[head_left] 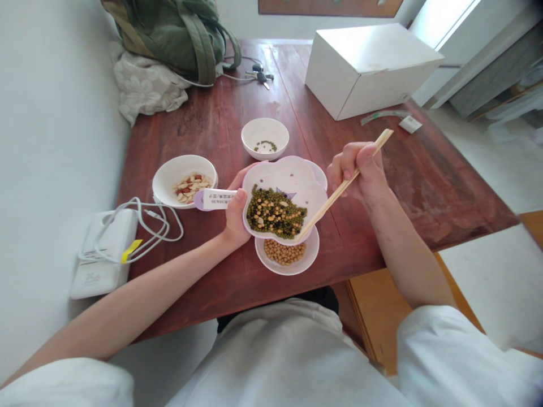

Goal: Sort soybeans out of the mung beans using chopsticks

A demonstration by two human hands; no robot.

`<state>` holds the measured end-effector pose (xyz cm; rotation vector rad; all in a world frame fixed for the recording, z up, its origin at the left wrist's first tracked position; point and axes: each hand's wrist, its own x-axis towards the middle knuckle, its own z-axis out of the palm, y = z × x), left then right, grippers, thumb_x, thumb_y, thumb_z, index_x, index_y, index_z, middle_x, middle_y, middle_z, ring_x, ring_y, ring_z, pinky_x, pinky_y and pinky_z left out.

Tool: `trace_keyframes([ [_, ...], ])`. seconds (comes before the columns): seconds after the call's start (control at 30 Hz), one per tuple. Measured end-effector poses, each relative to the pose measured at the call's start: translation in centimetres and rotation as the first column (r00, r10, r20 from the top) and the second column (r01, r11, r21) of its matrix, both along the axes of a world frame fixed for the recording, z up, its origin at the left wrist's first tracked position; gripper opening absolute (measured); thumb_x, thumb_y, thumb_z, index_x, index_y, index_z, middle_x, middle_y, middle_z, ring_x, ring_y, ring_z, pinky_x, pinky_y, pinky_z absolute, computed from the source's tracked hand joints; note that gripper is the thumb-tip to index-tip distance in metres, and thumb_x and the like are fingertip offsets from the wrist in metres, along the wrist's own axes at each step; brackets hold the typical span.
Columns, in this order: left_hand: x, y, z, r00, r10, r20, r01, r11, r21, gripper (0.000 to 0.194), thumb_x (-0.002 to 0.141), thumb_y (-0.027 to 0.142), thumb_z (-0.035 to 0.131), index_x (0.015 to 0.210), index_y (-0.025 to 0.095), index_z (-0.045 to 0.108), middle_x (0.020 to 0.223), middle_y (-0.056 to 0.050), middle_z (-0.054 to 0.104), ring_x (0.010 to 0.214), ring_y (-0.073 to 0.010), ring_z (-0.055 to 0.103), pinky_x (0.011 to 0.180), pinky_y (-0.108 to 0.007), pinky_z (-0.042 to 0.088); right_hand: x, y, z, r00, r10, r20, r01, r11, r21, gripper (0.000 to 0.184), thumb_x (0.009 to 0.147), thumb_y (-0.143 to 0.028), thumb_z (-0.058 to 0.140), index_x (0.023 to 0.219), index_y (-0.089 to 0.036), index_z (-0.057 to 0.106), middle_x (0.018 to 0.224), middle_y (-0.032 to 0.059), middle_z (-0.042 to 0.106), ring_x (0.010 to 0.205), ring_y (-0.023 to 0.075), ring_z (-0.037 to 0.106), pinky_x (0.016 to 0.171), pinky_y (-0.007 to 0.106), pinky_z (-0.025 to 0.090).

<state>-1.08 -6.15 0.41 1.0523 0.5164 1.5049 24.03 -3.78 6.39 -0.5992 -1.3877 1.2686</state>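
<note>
My left hand (pixel 238 217) grips the side of a flower-shaped bowl (pixel 299 176), white with a lilac rim and a labelled handle. Mixed beans (pixel 275 213), mostly green with black and yellow ones among them, lie in it. Chopsticks (pixel 345 185) are held in my right hand (pixel 360 169), their tips at the beans' right edge. Partly under the held bowl stands a white bowl of soybeans (pixel 285 252). To the left, another white bowl (pixel 169 176) contains peanuts and pale flat seeds (pixel 190 187). Behind, a third white bowl (pixel 265 129) has a few green beans in it.
A white power bank (pixel 99 271) with a coiled cable (pixel 144 226) lies at the left. Beyond are a green bag (pixel 169 39) on patterned cloth (pixel 146 85), keys (pixel 261 76) and a large white box (pixel 365 68). A strip with a tag (pixel 410 124) lies before the box.
</note>
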Motion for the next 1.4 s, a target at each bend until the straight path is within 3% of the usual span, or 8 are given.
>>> trace_keyframes([
  [0.17, -0.13, 0.15, -0.28, 1.0, -0.004, -0.011, 0.004, 1.0, -0.005, 0.06, 0.096, 0.07, 0.07, 0.134, 0.025, 0.082, 0.137, -0.012, 0.083, 0.137, -0.0406, 0.075, 0.122, -0.055, 0.057, 0.03, 0.25, 0.12, 0.996, -0.081, 0.026, 0.081, 0.996, -0.031, 0.068, 0.09, -0.085, 0.075, 0.058, -0.026, 0.057, 0.05, 0.002, 0.061, 0.037, 0.0127, 0.042, 0.031, 0.028, 0.027],
  [0.27, -0.17, 0.21, -0.35, 1.0, 0.0, -0.017, 0.0, 1.0, 0.005, 0.063, 0.096, 0.072, 0.069, 0.134, 0.024, 0.082, 0.136, -0.013, 0.083, 0.136, -0.0409, 0.075, 0.122, -0.055, 0.057, 0.22, 0.56, 0.02, 0.998, -0.051, 0.021, 0.052, 0.999, -0.016, 0.071, 0.085, -0.088, 0.077, 0.059, -0.026, 0.055, 0.048, -0.0004, 0.055, 0.036, 0.0121, 0.043, 0.03, 0.027, 0.027],
  [0.73, -0.25, 0.15, -0.34, 1.0, 0.003, -0.023, -0.003, 1.0, -0.001, 0.064, 0.095, 0.072, 0.07, 0.134, 0.023, 0.082, 0.137, -0.012, 0.082, 0.135, -0.0406, 0.075, 0.121, -0.054, 0.058, -0.27, 0.45, -0.58, 0.998, -0.026, -0.05, 0.029, 0.998, 0.064, 0.062, 0.096, -0.072, 0.078, 0.063, -0.022, 0.065, 0.051, 0.0, 0.059, 0.035, 0.0102, 0.046, 0.031, 0.025, 0.025],
  [0.9, -0.3, 0.12, -0.35, 1.0, -0.021, -0.008, 0.021, 1.0, -0.01, 0.06, 0.096, 0.069, 0.072, 0.135, 0.025, 0.081, 0.138, -0.011, 0.082, 0.137, -0.0408, 0.074, 0.123, -0.053, 0.057, -0.46, 0.53, -0.59, 0.994, -0.096, -0.057, 0.102, 0.988, 0.113, 0.065, 0.094, -0.076, 0.077, 0.06, -0.022, 0.065, 0.046, -0.0021, 0.052, 0.034, 0.0111, 0.047, 0.029, 0.025, 0.022],
  [1.07, -0.19, 0.29, -0.59, 0.999, -0.03, 0.032, 0.028, 0.999, 0.043, 0.063, 0.1, 0.069, 0.07, 0.138, 0.021, 0.08, 0.137, -0.013, 0.083, 0.133, -0.0399, 0.076, 0.119, -0.054, 0.057, -0.53, 0.32, -0.28, 0.993, -0.121, -0.013, 0.121, 0.989, 0.081, 0.062, 0.092, -0.075, 0.08, 0.061, -0.023, 0.064, 0.048, -0.0011, 0.058, 0.033, 0.0115, 0.046, 0.029, 0.026, 0.024],
  [1.27, -0.21, 0.28, -0.46, 1.0, -0.001, 0.0, 0.001, 1.0, 0.008, 0.065, 0.095, 0.072, 0.074, 0.134, 0.02, 0.08, 0.133, -0.014, 0.083, 0.129, -0.0402, 0.077, 0.116, -0.053, 0.06, -0.3, 0.65, -0.43, 0.995, -0.102, -0.013, 0.103, 0.994, 0.046, 0.069, 0.091, -0.083, 0.075, 0.059, -0.023, 0.06, 0.045, -0.0007, 0.056, 0.031, 0.0112, 0.044, 0.029, 0.025, 0.025],
  [1.4, -0.45, 0.27, -0.66, 0.999, -0.036, -0.001, 0.036, 0.998, 0.051, 0.064, 0.098, 0.07, 0.071, 0.138, 0.021, 0.08, 0.131, -0.013, 0.083, 0.13, -0.0393, 0.076, 0.116, -0.053, 0.06, 0.11, 0.79, -0.72, 0.987, -0.161, -0.021, 0.162, 0.986, 0.048, 0.071, 0.091, -0.087, 0.072, 0.059, -0.025, 0.056, 0.047, 0.0008, 0.057, 0.033, 0.0122, 0.043, 0.031, 0.028, 0.027],
])
